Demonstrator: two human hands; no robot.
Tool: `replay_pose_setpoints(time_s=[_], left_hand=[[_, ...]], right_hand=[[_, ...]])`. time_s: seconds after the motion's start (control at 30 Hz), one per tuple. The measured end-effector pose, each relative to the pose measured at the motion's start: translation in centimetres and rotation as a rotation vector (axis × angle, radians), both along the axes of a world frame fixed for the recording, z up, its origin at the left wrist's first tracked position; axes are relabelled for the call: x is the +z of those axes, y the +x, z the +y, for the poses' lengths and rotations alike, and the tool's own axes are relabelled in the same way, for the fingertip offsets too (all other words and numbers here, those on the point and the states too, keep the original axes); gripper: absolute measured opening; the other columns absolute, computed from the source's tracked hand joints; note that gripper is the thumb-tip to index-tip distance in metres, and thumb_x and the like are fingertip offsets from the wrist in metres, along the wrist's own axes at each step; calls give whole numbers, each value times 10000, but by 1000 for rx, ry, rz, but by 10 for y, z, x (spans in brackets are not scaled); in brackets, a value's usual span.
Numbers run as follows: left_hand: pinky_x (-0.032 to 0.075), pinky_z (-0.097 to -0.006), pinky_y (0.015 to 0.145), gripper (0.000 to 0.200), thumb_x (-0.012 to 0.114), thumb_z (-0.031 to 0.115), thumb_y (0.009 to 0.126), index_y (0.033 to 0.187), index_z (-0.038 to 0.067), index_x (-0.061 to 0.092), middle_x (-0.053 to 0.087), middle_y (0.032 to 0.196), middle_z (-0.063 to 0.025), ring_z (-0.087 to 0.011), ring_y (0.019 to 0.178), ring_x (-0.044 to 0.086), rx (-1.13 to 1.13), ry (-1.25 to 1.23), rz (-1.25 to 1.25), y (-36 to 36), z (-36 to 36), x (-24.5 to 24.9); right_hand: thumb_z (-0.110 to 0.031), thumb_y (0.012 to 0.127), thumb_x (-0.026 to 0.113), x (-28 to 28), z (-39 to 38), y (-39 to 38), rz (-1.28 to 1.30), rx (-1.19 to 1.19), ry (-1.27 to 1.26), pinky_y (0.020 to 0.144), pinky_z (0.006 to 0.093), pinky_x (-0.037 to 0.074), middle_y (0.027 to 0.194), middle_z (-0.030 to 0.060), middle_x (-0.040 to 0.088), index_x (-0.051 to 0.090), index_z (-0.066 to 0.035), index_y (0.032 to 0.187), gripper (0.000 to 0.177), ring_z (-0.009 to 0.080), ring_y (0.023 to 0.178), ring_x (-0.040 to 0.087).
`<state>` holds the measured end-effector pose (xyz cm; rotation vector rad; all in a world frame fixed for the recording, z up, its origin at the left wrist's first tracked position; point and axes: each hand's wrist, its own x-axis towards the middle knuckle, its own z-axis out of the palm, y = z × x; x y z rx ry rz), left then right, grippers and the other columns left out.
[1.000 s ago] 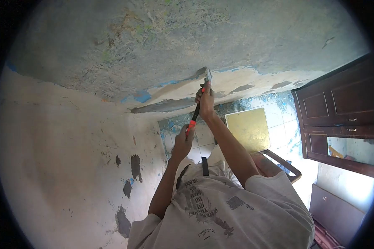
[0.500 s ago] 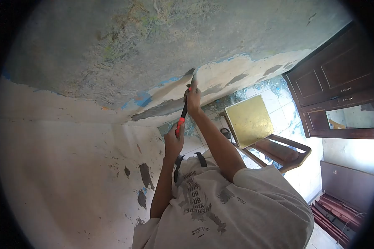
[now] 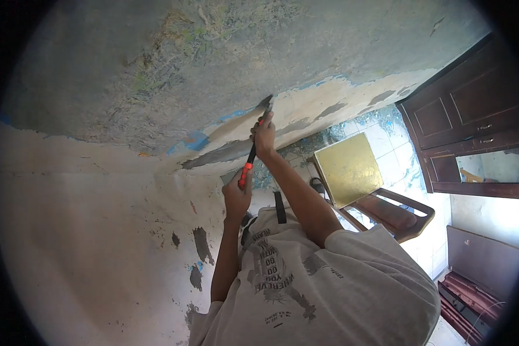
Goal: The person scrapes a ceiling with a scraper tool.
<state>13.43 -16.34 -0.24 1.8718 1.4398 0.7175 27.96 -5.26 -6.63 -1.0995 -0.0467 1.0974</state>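
A long-handled scraper (image 3: 252,153) with a red and black handle slants up towards the wall. My left hand (image 3: 236,197) is closed round the red lower end of its handle. Higher up, my right hand (image 3: 264,138) grips the shaft just under the head. The scraper's blade end meets the wall (image 3: 213,52) at the border between bare grey plaster and pale paint (image 3: 314,101). Strips of blue paint (image 3: 197,141) show along that ragged border. The blade's edge itself is hard to make out.
A wooden chair with a yellowish seat (image 3: 349,170) stands to the right on the tiled floor (image 3: 395,150), where paint flakes are scattered. Beyond it is a dark wooden cabinet (image 3: 467,109). Dark red metal pieces (image 3: 473,305) lie at lower right. An adjoining pale wall (image 3: 98,230) has patches of lost paint.
My hands and the scraper's lower end have shifted slightly left, while the blade stays near the same paint border. The camera view has moved slightly.
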Motion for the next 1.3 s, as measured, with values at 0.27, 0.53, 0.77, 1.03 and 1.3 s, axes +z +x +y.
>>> replay_pose_setpoints(time_s=[0.27, 0.53, 0.77, 1.03, 1.3], left_hand=[[395, -339, 506, 331, 612, 298, 990, 1038, -19, 694, 502, 569, -123, -177, 490, 457, -36, 27, 24, 10, -1, -7], [399, -365, 511, 343, 605, 306, 992, 1011, -28, 686, 497, 570, -151, -241, 492, 450, 2, -31, -16, 14, -4, 9], [391, -362, 512, 337, 608, 298, 990, 1007, -30, 683, 488, 575, -148, -204, 503, 443, 64, -41, -95, 4, -22, 1], [399, -353, 520, 332, 613, 288, 989, 1015, -34, 687, 513, 587, -137, -166, 526, 457, 137, -53, -44, 17, -32, 9], [396, -342, 511, 340, 618, 285, 983, 1073, -34, 692, 519, 583, -117, -146, 521, 441, 102, -6, 2, 32, -35, 4]], right_hand=[[-647, 1009, 325, 3, -2, 23, -5, -12, -13, 411, 251, 325, 587, -38, 380, 425, -136, 815, 555, 80, 464, 396], [-656, 1004, 323, 7, -4, 20, -98, 13, -15, 419, 249, 359, 605, -36, 388, 432, -128, 821, 570, 85, 479, 407], [-630, 1016, 330, 11, -9, 0, -60, 112, -36, 407, 258, 343, 588, -40, 369, 436, -134, 826, 542, 96, 445, 385], [-614, 1023, 332, 13, -14, 8, 5, 133, 10, 405, 259, 319, 582, -48, 341, 408, -148, 800, 522, 85, 438, 358], [-625, 1012, 356, 7, -18, 24, 2, 151, -11, 409, 248, 327, 597, -48, 356, 428, -142, 831, 521, 82, 453, 375]])
